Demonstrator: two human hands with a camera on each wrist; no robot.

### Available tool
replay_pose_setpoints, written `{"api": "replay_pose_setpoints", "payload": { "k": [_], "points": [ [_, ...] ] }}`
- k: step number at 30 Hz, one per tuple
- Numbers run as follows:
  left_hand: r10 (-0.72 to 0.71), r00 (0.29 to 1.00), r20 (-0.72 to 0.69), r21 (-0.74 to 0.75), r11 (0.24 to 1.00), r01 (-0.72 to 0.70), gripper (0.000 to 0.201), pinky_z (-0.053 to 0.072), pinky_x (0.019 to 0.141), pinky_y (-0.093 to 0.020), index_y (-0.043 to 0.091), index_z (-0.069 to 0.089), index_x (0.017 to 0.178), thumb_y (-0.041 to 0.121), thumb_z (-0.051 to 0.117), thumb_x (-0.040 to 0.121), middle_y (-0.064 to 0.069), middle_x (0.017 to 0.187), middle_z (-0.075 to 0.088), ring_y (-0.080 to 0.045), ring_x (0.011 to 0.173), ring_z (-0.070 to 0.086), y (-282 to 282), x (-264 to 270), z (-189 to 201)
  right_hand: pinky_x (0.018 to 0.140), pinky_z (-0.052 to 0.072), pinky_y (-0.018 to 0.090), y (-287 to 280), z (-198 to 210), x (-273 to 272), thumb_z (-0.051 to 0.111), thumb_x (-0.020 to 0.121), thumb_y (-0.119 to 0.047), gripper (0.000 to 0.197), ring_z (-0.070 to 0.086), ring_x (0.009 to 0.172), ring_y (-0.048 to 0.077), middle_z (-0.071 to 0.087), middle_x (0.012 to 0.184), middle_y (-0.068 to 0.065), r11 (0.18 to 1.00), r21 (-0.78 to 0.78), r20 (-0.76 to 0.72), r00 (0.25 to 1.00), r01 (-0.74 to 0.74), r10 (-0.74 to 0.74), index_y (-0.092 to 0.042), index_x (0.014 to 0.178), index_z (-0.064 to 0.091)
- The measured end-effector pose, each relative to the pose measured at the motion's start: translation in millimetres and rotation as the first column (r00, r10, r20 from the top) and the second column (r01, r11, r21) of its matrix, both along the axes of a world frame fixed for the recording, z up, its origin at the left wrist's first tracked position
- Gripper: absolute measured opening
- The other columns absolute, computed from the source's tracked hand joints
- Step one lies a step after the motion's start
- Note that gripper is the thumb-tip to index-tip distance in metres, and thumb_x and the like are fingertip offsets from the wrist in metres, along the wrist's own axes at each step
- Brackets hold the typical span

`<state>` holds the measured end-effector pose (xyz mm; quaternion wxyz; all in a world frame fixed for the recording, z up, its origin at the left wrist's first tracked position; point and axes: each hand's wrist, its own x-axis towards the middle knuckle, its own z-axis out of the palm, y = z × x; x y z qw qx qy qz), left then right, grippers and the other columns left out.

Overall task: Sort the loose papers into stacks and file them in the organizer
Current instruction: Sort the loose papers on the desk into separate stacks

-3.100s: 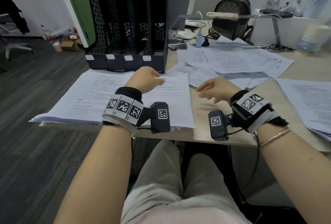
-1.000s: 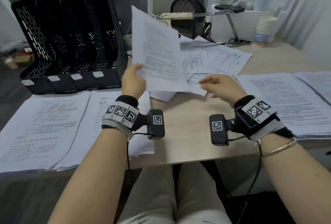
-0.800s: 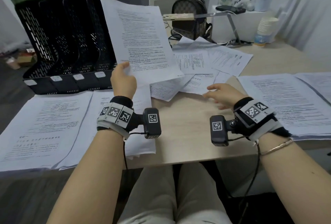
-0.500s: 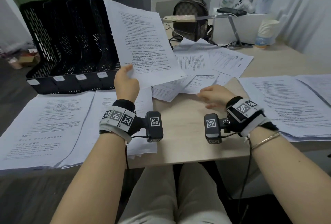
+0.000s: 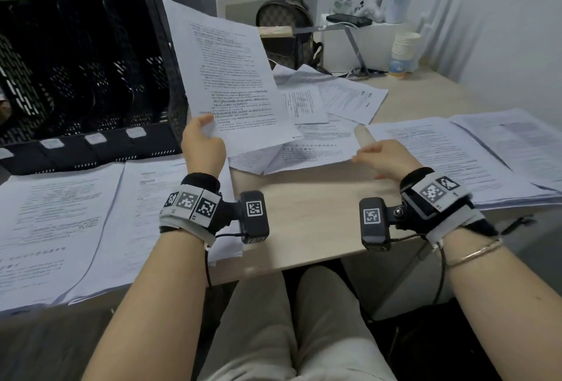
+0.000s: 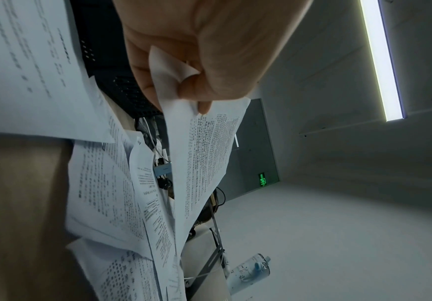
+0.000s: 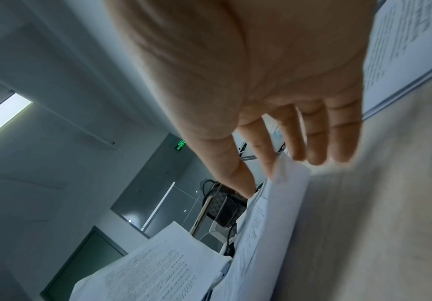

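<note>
Head view: left hand [image 5: 203, 146] pinches 1 raised sheet [image 5: 231, 76]; right hand [image 5: 384, 158], fingers relaxed, touches loose papers [image 5: 316, 149].

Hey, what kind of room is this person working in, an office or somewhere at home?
Most likely an office. A desk covered in printed papers, a black file organizer with labelled slots, and a green exit sign over a door point to a workplace rather than a home.

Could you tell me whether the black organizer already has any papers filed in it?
Empty, as far as visible: the organizer shows only dark slots. The left hand holds one sheet up beside it, not inside.
</note>
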<state>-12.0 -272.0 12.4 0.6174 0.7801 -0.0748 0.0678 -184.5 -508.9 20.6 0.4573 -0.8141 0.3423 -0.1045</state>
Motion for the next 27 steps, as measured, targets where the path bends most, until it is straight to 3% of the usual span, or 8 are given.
{"api": "replay_pose_setpoints", "payload": {
  "k": [5,10,13,15,18,21,25,27],
  "points": [
    [0.002,0.998,0.07,-0.059,0.998,0.002,0.067,0.04,0.107,-0.037,0.016,0.055,0.122,-0.019,0.03,0.071,0.001,0.128,0.053,-0.016,0.125,0.046,-1.7,-6.5,2.7,0.085,0.032,0.022,4.4,2.6,1.0,0.064,0.086,-0.022,0.033,0.048,0.121,0.018,0.052,0.13,0.003,0.995,-0.096,0.005,1.0,-0.013,0.013,-0.014,0.119,0.061],
    [-0.027,0.989,0.145,-0.07,0.997,0.038,0.064,0.039,0.096,-0.012,0.011,0.054,0.122,-0.019,0.029,0.072,0.004,0.12,0.052,-0.011,0.119,0.046,-4.6,-23.1,9.4,0.091,0.036,0.024,14.2,3.7,6.9,0.061,0.089,-0.019,0.036,0.048,0.122,0.014,0.052,0.13,0.005,0.995,-0.079,0.181,0.98,-0.063,0.077,-0.015,0.124,0.056],
    [-0.058,0.989,0.138,-0.097,0.993,0.072,0.061,0.041,0.104,-0.028,0.01,0.054,0.12,-0.018,0.029,0.072,0.003,0.118,0.052,-0.014,0.119,0.049,-9.4,-30.3,7.1,0.097,0.047,0.037,19.6,3.7,10.2,0.059,0.09,-0.029,0.047,0.058,0.11,0.017,0.059,0.122,0.007,0.997,0.054,0.265,0.964,-0.048,0.032,-0.017,0.133,0.044],
    [-0.094,0.991,0.101,-0.105,0.989,0.104,0.061,0.045,0.099,-0.029,0.011,0.055,0.118,-0.018,0.029,0.071,0.001,0.119,0.053,-0.011,0.112,0.053,-14.7,-36.0,4.2,0.092,0.051,0.038,22.5,4.5,11.2,0.057,0.092,-0.032,0.055,0.061,0.105,0.018,0.06,0.12,0.006,0.989,0.136,0.298,0.955,-0.061,0.018,-0.014,0.139,0.036],
    [-0.154,0.987,0.052,-0.099,0.982,0.159,0.06,0.047,0.098,-0.039,0.017,0.057,0.112,-0.016,0.028,0.07,0.002,0.116,0.056,-0.02,0.113,0.054,-23.2,-43.3,-1.5,0.083,0.052,0.03,24.9,5.5,10.1,0.059,0.091,-0.023,0.057,0.06,0.099,0.016,0.058,0.112,0.003,0.99,0.117,0.347,0.937,-0.074,0.029,-0.013,0.141,0.033],
    [-0.182,0.983,-0.011,-0.042,0.982,0.182,0.06,0.045,0.099,-0.047,0.017,0.057,0.111,-0.014,0.029,0.069,0.003,0.112,0.057,-0.028,0.115,0.055,-31.4,-45.7,-6.8,0.082,0.053,0.032,27.2,6.0,6.3,0.056,0.087,-0.006,0.054,0.066,0.087,0.017,0.067,0.095,0.0,0.996,0.057,0.459,0.888,-0.064,0.031,-0.019,0.136,0.038],
    [-0.203,0.971,-0.131,0.036,0.977,0.209,0.055,0.052,0.08,-0.038,0.019,0.056,0.11,-0.01,0.03,0.072,-0.005,0.121,0.057,-0.032,0.103,0.059,-38.9,-47.8,-9.8,0.086,0.051,0.019,34.3,10.2,2.9,0.053,0.089,0.0,0.055,0.063,0.098,0.007,0.065,0.11,0.0,0.99,0.0,0.562,0.819,-0.142,0.117,-0.018,0.139,0.039],
    [-0.206,0.964,-0.169,0.068,0.973,0.22,0.052,0.053,0.083,-0.042,0.02,0.055,0.11,-0.008,0.03,0.074,-0.007,0.123,0.056,-0.031,0.101,0.06,-40.9,-48.8,-11.5,0.089,0.049,0.017,35.4,13.6,3.3,0.054,0.089,0.0,0.05,0.06,0.106,0.007,0.063,0.118,0.0,0.987,-0.027,0.577,0.803,-0.161,0.147,-0.014,0.136,0.045]
  ]
}}
